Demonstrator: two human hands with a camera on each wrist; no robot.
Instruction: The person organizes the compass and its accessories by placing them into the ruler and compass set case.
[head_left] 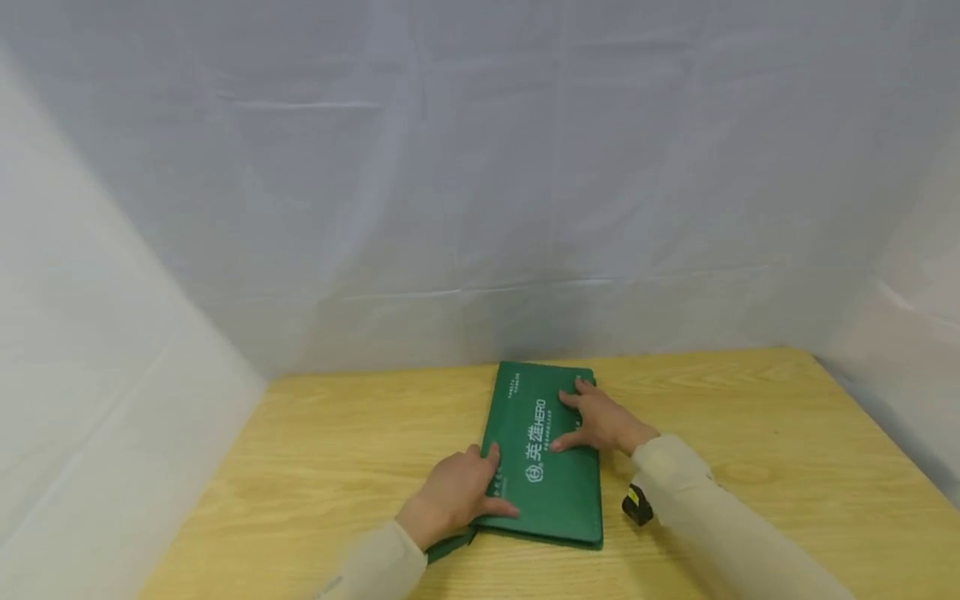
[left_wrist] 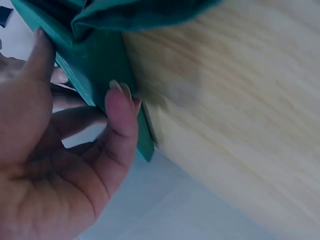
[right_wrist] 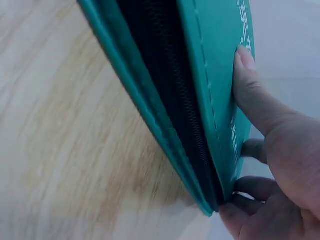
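Note:
A green zip document case (head_left: 551, 467) with white lettering lies on the wooden table, its long side running away from me. At its left edge is my left hand (head_left: 453, 492). The left thumb lies over the cover, while curled fingers hold the side edge in the left wrist view. Spread across the right part of the cover is my right hand (head_left: 603, 421), thumb and forefinger fairly straight on it. Its other fingers touch the zipped edge. In the right wrist view the dark zip (right_wrist: 177, 80) runs between the two green covers. The case's underside is hidden.
A green fabric strap (head_left: 450, 546) sticks out at the case's near left corner. A small black device (head_left: 637, 504) with a yellow label sits below my right wrist. The wooden tabletop (head_left: 337, 450) ends against a pale sheet (head_left: 480, 208) behind and at both sides.

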